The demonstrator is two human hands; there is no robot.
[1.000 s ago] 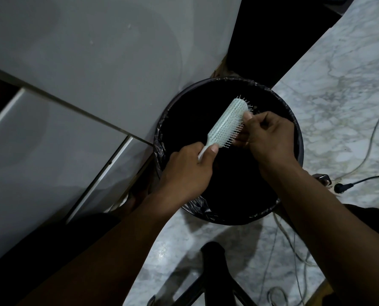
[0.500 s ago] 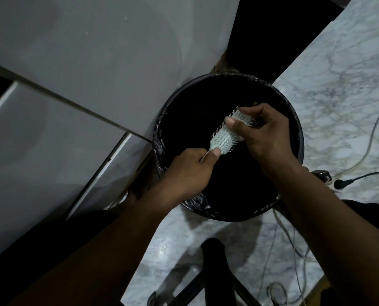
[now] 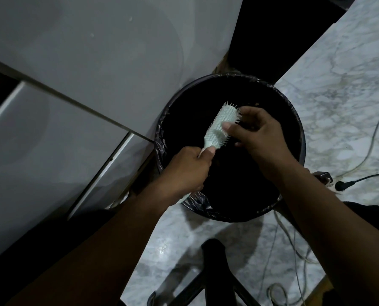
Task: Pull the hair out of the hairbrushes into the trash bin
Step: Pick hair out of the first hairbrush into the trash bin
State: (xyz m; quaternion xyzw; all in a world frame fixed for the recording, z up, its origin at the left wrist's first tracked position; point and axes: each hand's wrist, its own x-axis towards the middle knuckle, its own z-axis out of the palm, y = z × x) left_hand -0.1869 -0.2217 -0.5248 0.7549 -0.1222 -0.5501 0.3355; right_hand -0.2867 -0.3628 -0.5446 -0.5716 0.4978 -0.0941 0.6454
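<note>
A pale mint hairbrush (image 3: 222, 124) is held over the round trash bin (image 3: 162, 138), which is lined with a black bag. My left hand (image 3: 187, 167) is closed around the brush handle, with the thumb at the neck. My right hand (image 3: 259, 133) lies against the right side of the brush head, its thumb pressed on the bristles and its fingers curled behind them. The light is too dim to make out any hair in the bristles or in the fingers. The bin's inside is dark.
A grey cabinet (image 3: 84, 74) stands to the left, touching the bin. The floor is white marble (image 3: 338, 74). Cables (image 3: 365, 155) and a black plug (image 3: 341, 185) lie to the right. A dark stool leg (image 3: 212, 272) stands in front of the bin.
The brush head has turned so that its bristles face up. My right hand has slid from over the head to its right side, with the thumb now on the bristles.
</note>
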